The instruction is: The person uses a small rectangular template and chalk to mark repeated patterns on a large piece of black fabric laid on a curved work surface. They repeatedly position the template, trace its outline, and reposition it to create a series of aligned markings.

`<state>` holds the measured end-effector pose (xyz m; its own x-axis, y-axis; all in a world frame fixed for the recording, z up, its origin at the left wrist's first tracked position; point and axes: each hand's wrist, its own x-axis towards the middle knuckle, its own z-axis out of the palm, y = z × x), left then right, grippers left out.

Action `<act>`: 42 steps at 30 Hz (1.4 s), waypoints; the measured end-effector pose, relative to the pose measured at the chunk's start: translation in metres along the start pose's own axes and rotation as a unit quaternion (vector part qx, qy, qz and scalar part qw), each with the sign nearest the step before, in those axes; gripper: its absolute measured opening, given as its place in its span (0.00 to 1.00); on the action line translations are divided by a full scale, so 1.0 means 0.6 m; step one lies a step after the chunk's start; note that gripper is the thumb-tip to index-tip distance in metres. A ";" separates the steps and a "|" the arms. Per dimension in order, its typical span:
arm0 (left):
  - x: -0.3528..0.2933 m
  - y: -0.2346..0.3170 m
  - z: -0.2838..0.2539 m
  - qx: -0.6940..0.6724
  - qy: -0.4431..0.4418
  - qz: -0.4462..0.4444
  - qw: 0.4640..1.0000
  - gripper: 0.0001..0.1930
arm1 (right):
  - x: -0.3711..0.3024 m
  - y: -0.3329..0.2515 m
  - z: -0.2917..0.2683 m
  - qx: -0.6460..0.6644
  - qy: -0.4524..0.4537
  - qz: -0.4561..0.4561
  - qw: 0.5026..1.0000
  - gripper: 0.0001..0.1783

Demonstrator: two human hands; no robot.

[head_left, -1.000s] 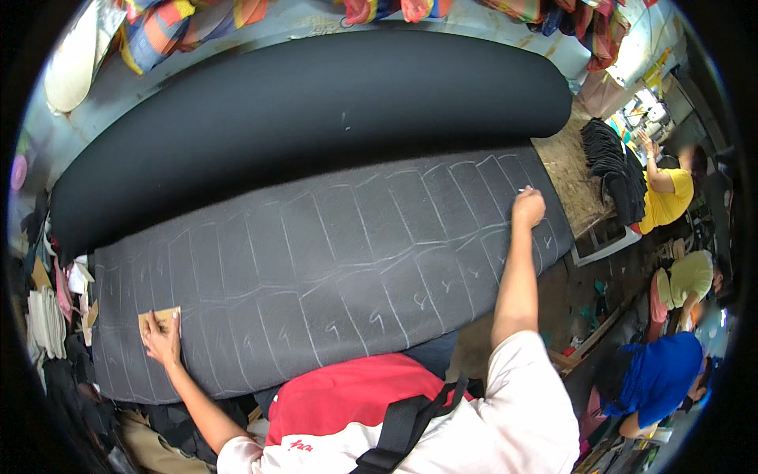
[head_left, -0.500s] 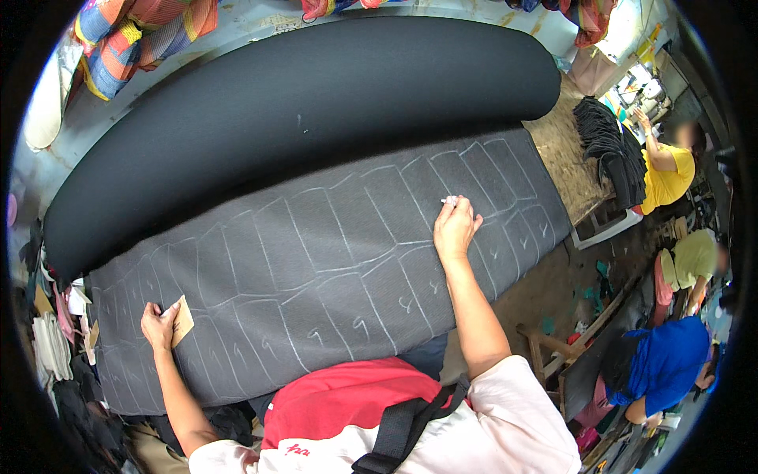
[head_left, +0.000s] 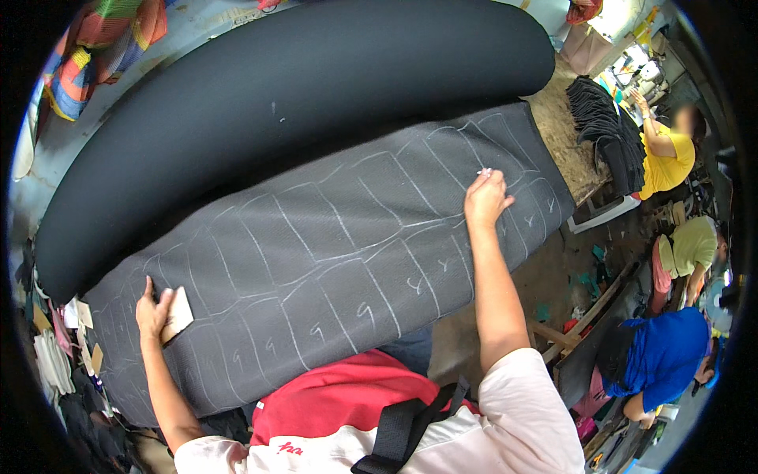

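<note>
Dark grey fabric (head_left: 347,213) lies in front of me, covered with white outlines in rows and small chalk marks. On its left part, my left hand (head_left: 153,317) is closed loosely on a small beige card (head_left: 180,313), thumb against it and index finger stretched out. Over the right part of the fabric, my right hand (head_left: 485,201) is pinched round a small whitish piece, probably chalk (head_left: 485,172). The hand hides most of that piece. A thick roll of black fabric (head_left: 316,71) lies along the far side of the marked fabric.
Black cut strips (head_left: 596,118) are piled at the right on a wooden tabletop (head_left: 553,99), near a person in yellow (head_left: 669,162). People in green (head_left: 692,243) and blue (head_left: 659,355) work farther down. Cloth scraps (head_left: 51,359) lie at the left edge. Colourful bundles (head_left: 103,47) are at the back.
The view has shifted a little. My right hand has moved right and farther away over the fabric. My left index finger has straightened, and the card has tilted slightly.
</note>
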<state>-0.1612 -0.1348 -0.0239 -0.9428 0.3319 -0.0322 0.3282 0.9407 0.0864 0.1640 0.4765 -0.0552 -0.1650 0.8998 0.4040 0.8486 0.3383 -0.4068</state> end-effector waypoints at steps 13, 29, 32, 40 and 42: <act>-0.127 0.266 -0.006 0.001 -0.094 0.090 0.991 0.61 | 0.173 0.202 -0.014 -0.135 0.041 0.034 0.989 0.19; -0.457 0.088 -0.017 -0.503 -0.257 -0.421 0.709 0.39 | 0.019 0.397 -0.134 0.049 0.089 0.233 0.967 0.21; -0.565 0.024 0.043 -0.615 -0.306 -0.562 0.461 0.38 | -0.104 0.389 -0.136 0.434 -0.043 0.573 0.694 0.16; -0.504 0.004 0.285 -0.819 -0.043 -0.323 0.472 0.24 | -0.134 0.317 -0.044 0.491 -0.072 0.552 0.670 0.14; -0.463 0.016 0.308 -0.855 -0.011 -0.311 0.415 0.23 | -0.123 0.318 -0.042 0.479 -0.064 0.538 0.691 0.13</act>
<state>0.1148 -0.2046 -0.1979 -0.8065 0.0800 -0.5858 -0.5177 -0.5743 0.6342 0.3507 0.4676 -0.1422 0.2082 0.7687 -0.6048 -0.1967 -0.5728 -0.7957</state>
